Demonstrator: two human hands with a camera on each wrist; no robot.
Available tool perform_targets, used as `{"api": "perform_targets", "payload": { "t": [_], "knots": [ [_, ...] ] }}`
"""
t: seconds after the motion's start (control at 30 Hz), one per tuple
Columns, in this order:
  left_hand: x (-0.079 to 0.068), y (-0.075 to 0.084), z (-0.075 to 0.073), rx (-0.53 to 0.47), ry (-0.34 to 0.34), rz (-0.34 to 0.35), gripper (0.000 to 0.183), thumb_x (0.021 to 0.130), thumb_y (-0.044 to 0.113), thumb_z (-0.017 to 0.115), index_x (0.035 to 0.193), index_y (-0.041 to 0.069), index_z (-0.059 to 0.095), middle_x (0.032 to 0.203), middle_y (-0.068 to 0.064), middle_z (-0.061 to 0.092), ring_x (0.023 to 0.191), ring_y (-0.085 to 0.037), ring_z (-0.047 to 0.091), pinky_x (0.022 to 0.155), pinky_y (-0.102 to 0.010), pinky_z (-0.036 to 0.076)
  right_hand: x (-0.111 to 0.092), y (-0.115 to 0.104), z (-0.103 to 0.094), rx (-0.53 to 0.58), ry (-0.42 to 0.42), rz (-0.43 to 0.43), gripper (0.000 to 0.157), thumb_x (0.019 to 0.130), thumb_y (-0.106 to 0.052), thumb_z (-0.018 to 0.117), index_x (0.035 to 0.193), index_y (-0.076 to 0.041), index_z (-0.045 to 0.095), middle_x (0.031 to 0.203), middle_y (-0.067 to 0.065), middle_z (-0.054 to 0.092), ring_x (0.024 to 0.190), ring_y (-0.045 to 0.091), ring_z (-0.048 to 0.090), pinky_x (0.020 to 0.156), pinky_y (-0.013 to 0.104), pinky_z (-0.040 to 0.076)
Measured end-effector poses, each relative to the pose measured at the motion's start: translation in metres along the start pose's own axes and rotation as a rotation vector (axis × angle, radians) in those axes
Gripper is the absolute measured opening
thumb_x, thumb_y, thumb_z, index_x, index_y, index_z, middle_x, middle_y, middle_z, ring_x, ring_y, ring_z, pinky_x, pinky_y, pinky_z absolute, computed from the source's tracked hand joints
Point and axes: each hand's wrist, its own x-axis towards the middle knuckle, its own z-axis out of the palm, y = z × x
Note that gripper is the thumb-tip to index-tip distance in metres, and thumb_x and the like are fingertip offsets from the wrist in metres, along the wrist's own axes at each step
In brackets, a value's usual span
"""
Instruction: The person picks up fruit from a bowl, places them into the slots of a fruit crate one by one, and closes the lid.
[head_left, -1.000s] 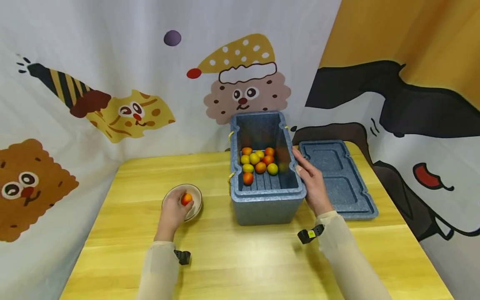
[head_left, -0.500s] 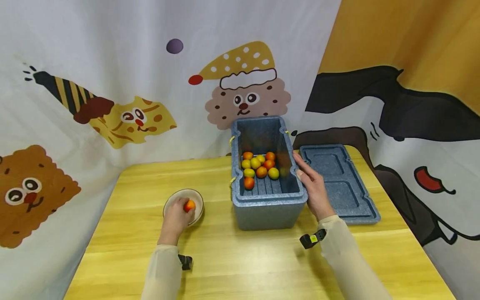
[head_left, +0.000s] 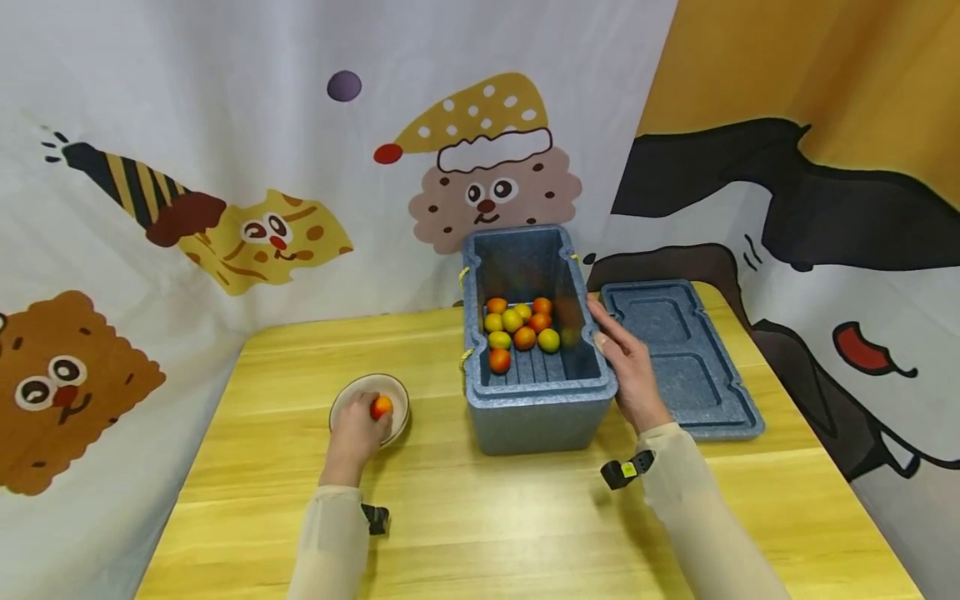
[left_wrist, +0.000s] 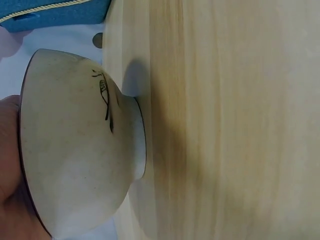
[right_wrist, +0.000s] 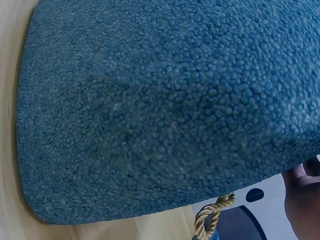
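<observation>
At the left, my left hand [head_left: 358,435] reaches over the rim of a white bowl [head_left: 399,429] with a dark edge. Its thumb and index finger pinch a small orange-red fruit [head_left: 381,407] within the bowl's outline. From the left wrist view, the bowl [left_wrist: 75,145] stands upright on its foot, hiding most of the hand; the fruit is hidden there. My right hand [head_left: 633,375] holds the right rim of a grey-blue foam box [head_left: 536,429], thumb over the edge, fingers along the outer side. Several small orange-red and yellow fruits [head_left: 522,337] lie on the box's ribbed floor.
A matching grey-blue lid [head_left: 686,375] lies flat on the wooden table [head_left: 480,525], right of the box. Yellow rope loops [head_left: 467,357] hang at the box's sides. A printed curtain [head_left: 300,125] backs the table. Both wrists wear a black camera.
My left hand and the fruit have shifted slightly to the right within the bowl. My right hand keeps its hold on the box rim. The whole head view has shifted a little.
</observation>
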Motion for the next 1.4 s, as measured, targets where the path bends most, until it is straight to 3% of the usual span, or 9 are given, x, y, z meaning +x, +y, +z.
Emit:
{"api": "perform_targets", "payload": {
  "t": [0.13, 0.37, 0.63, 0.77, 0.9, 1.0, 1.2, 1.4],
  "knots": [
    [0.000, -0.003, -0.001, -0.070, 0.026, -0.007, 0.037, 0.086, 0.003, 0.071, 0.117, -0.014, 0.059, 0.113, -0.030, 0.057, 0.103, -0.042, 0.058, 0.090, -0.051, 0.049, 0.001, 0.000, 0.002, 0.009, -0.001, -0.001, 0.045, 0.104, -0.011, 0.050, 0.148, -0.003, 0.042, 0.155, 0.008, 0.035, 0.144, 0.021, 0.024, 0.115, 0.028, 0.022],
    [-0.002, 0.003, -0.020, -0.330, 0.071, -0.012, 0.038, 0.089, -0.001, 0.070, 0.124, -0.012, 0.058, 0.118, -0.025, 0.057, 0.107, -0.038, 0.059, 0.088, -0.042, 0.054, 0.001, -0.003, 0.002, 0.006, -0.003, -0.018, 0.044, 0.104, -0.011, 0.050, 0.147, -0.004, 0.043, 0.156, 0.016, 0.031, 0.144, 0.022, 0.024, 0.114, 0.027, 0.023],
    [0.005, 0.035, -0.052, -0.469, 0.159, 0.019, 0.039, 0.090, 0.006, 0.072, 0.126, -0.007, 0.061, 0.120, -0.019, 0.060, 0.111, -0.031, 0.058, 0.086, -0.024, 0.052, -0.001, -0.004, 0.001, 0.010, 0.015, -0.012, 0.044, 0.103, -0.012, 0.051, 0.146, -0.005, 0.045, 0.154, 0.008, 0.037, 0.144, 0.022, 0.025, 0.115, 0.028, 0.023],
    [0.017, 0.056, -0.068, -0.613, 0.170, -0.005, 0.039, 0.090, 0.010, 0.073, 0.125, -0.005, 0.063, 0.120, -0.018, 0.062, 0.109, -0.025, 0.059, 0.083, -0.016, 0.051, -0.004, -0.003, 0.000, 0.009, 0.018, 0.003, 0.045, 0.103, -0.012, 0.051, 0.147, -0.005, 0.044, 0.155, 0.010, 0.035, 0.144, 0.021, 0.025, 0.114, 0.027, 0.023],
    [0.032, 0.077, -0.083, -0.743, 0.167, -0.046, 0.039, 0.090, 0.017, 0.074, 0.123, -0.001, 0.066, 0.116, -0.012, 0.067, 0.105, -0.017, 0.060, 0.085, -0.019, 0.048, -0.005, -0.002, -0.001, 0.005, 0.021, 0.009, 0.045, 0.104, -0.011, 0.050, 0.147, -0.005, 0.044, 0.155, 0.011, 0.033, 0.144, 0.021, 0.024, 0.114, 0.027, 0.024],
    [0.042, 0.092, -0.093, -0.801, 0.179, -0.025, 0.038, 0.090, 0.019, 0.075, 0.123, 0.001, 0.067, 0.113, -0.008, 0.068, 0.104, -0.017, 0.060, 0.087, -0.025, 0.047, -0.004, -0.002, -0.001, 0.003, 0.021, 0.003, 0.044, 0.104, -0.012, 0.051, 0.147, -0.007, 0.045, 0.155, 0.010, 0.035, 0.144, 0.021, 0.025, 0.114, 0.027, 0.023],
    [0.058, 0.115, -0.103, -0.838, 0.170, 0.050, 0.037, 0.089, 0.019, 0.075, 0.122, 0.004, 0.068, 0.112, -0.007, 0.068, 0.104, -0.020, 0.059, 0.087, -0.027, 0.047, -0.003, -0.001, 0.000, -0.002, 0.014, 0.010, 0.045, 0.104, -0.011, 0.050, 0.147, -0.003, 0.043, 0.155, 0.015, 0.032, 0.144, 0.022, 0.025, 0.114, 0.027, 0.024],
    [0.074, 0.137, -0.102, -0.855, 0.183, 0.096, 0.036, 0.088, 0.017, 0.076, 0.121, 0.003, 0.069, 0.110, -0.008, 0.068, 0.101, -0.021, 0.060, 0.084, -0.027, 0.048, 0.001, -0.001, 0.001, 0.002, 0.010, -0.007, 0.045, 0.104, -0.011, 0.049, 0.148, -0.002, 0.041, 0.156, 0.016, 0.031, 0.144, 0.022, 0.025, 0.115, 0.029, 0.023]
  ]
}}
